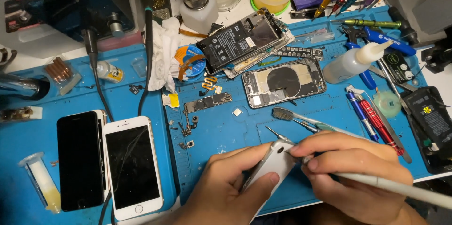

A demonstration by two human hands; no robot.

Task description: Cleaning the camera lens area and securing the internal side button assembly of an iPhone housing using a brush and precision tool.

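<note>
My left hand (230, 189) grips a white phone housing (270, 163) at the near edge of the blue work mat (226, 130), tilted on its side. My right hand (351, 166) holds a long white-handled tool (400, 188), its tip touching the housing's upper corner. Both hands meet over the housing at the bottom middle of the view.
An opened phone (284, 82) and another with a black battery (242, 39) lie further back. Two phones, white (133, 166) and black (81, 159), lie at left. Screwdrivers (374, 121), tweezers (301, 120), a squeeze bottle (353, 62), a circuit board (208, 102) and small screws are scattered about.
</note>
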